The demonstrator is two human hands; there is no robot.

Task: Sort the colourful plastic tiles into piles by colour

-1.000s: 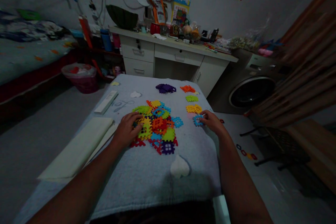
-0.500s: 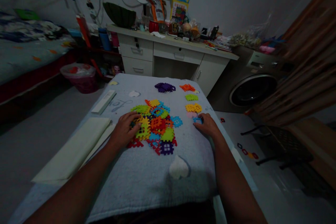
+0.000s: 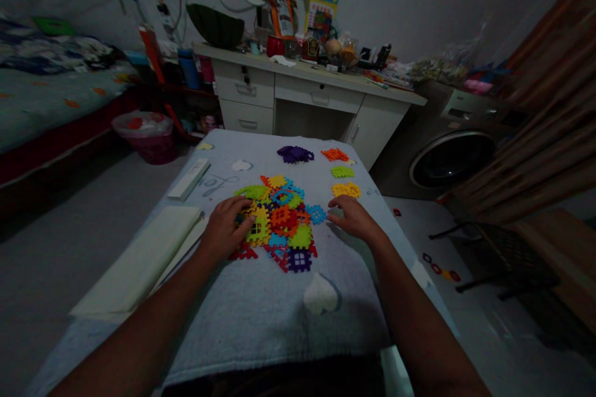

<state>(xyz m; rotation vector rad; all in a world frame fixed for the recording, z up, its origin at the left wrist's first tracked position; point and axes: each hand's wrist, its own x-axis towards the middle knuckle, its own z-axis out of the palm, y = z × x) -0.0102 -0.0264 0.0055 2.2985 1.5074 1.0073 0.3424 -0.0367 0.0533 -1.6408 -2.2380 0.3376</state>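
Note:
A heap of flat interlocking plastic pieces [image 3: 279, 223] in several colours lies mid-table on a pale blue towel [image 3: 261, 316]. My left hand [image 3: 226, 227] rests on the heap's left edge with its fingers curled over pieces there; what they grip is hidden. My right hand [image 3: 351, 217] lies flat on the towel just right of the heap, fingers stretched toward a blue piece [image 3: 316, 214] at the heap's edge. Beyond it sit sorted little piles: yellow [image 3: 345, 189], green [image 3: 342, 172], orange [image 3: 334, 154] and purple [image 3: 294, 154].
A white heart shape [image 3: 319, 301] lies on the towel near me. A pale flat pad [image 3: 139, 260] and a white strip [image 3: 189, 178] lie at the left. A cluttered desk [image 3: 316, 84], a washing machine [image 3: 449, 149] and a bed [image 3: 41, 105] surround the table.
My right hand let go of the blue piece at the right side and slid left toward the heap. My left hand stayed on the heap's left edge.

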